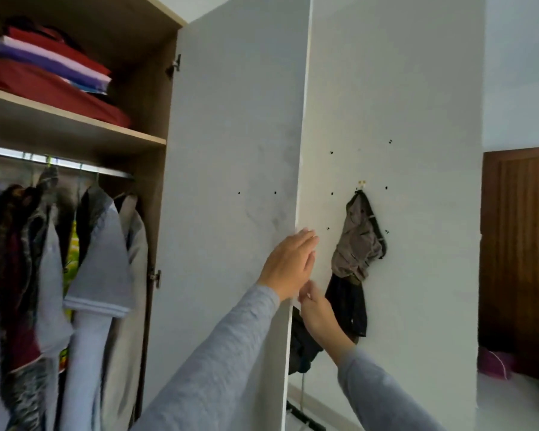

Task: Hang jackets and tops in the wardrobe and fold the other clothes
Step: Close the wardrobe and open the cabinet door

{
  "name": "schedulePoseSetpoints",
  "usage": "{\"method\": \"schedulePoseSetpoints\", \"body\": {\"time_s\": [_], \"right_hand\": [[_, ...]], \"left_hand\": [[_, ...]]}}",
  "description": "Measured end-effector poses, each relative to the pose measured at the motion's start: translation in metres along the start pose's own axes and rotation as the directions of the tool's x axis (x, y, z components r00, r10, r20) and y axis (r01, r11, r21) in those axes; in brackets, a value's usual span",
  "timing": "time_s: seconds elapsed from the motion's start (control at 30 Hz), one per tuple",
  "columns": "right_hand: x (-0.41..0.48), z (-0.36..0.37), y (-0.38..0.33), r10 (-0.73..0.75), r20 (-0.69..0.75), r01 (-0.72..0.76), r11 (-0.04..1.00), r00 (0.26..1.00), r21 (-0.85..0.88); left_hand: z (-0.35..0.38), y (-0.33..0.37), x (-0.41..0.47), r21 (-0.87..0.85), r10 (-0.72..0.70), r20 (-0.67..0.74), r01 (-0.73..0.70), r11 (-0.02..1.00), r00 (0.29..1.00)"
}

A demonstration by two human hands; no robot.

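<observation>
Head view: the straight, close-set fingers (305, 241) of the left hand (288, 262) are laid flat at the free edge of the open wardrobe door (231, 150), and nothing is clasped by them. Just below, the right hand (316, 309) is raised at the same edge with its fingers bent. Blur hides them, so it cannot be told whether the edge is pinched or merely touched. No garment is held in either hand. Both arms are clad in grey sleeves (218, 362). Inside the wardrobe, tops are hung on the rail (59, 161), a grey polo shirt (103, 259) nearest the door, and folded clothes (53, 73) are stacked on the shelf (75, 126) above. Beyond the door, a grey-brown garment (358, 244) over a darker one is hung from a wall hook, and a dark garment (302, 343) is partly hidden behind the door's edge. The step in hand is judged to be handling of the door, not of clothing; swinging it calls for steady pressure at the edge, with the fingers kept clear of the hinge side.
</observation>
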State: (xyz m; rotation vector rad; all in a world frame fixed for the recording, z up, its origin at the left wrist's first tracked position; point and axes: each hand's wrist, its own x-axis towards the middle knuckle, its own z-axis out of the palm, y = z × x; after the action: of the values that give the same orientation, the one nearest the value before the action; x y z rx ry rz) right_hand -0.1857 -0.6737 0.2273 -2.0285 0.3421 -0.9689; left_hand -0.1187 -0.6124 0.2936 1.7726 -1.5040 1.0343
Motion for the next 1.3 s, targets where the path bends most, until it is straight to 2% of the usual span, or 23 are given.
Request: {"method": "schedulePoseSetpoints", "body": {"time_s": [0.07,0.17,0.37,0.5,0.6,0.73,0.87,0.97,1.07,1.2,1.3], "right_hand": [[-0.006,0.014,0.012,0.078,0.052,-0.082,0.994,0.996,0.066],[-0.011,0.021,0.014,0.106,-0.019,-0.104,0.989,0.994,0.105],[-0.031,0.034,-0.002,0.11,-0.087,-0.1,0.989,0.99,0.11],[-0.066,0.056,-0.021,0.058,-0.121,-0.035,0.983,0.991,0.182],[-0.09,0.073,-0.035,-0.02,-0.136,0.05,0.975,0.991,0.218],[-0.117,0.103,-0.055,-0.132,-0.085,0.149,0.959,0.988,0.24],[-0.139,0.145,-0.073,-0.255,-0.08,0.267,0.924,0.964,0.273],[-0.153,0.187,-0.088,-0.337,-0.047,0.333,0.885,0.94,0.326],[-0.16,0.223,-0.099,-0.452,-0.028,0.433,0.833,0.892,0.345],[-0.154,0.276,-0.113,-0.604,0.011,0.568,0.756,0.797,0.326],[-0.14,0.312,-0.123,-0.707,0.011,0.675,0.68,0.708,0.287]], "left_hand": [[0.01,-0.005,-0.005,0.189,0.075,0.087,-0.09,0.978,0.993],[0.007,-0.013,-0.014,0.379,0.15,0.177,-0.208,0.902,0.973],[-0.027,-0.019,-0.036,0.465,0.293,0.24,-0.375,0.802,0.925],[-0.06,-0.023,-0.059,0.435,0.282,0.228,-0.357,0.827,0.932],[-0.09,-0.023,-0.081,0.476,0.337,0.128,-0.356,0.805,0.933],[-0.133,-0.033,-0.114,0.477,0.331,0.066,-0.322,0.818,0.941],[-0.178,-0.054,-0.147,0.473,0.321,0.049,-0.305,0.827,0.946],[-0.214,-0.073,-0.171,0.549,0.309,0.059,-0.289,0.784,0.949],[-0.246,-0.095,-0.189,0.61,0.307,0.054,-0.275,0.743,0.95],[-0.285,-0.134,-0.213,0.702,0.304,-0.002,-0.215,0.679,0.953],[-0.308,-0.16,-0.228,0.758,0.255,0.015,-0.178,0.628,0.967]]}}
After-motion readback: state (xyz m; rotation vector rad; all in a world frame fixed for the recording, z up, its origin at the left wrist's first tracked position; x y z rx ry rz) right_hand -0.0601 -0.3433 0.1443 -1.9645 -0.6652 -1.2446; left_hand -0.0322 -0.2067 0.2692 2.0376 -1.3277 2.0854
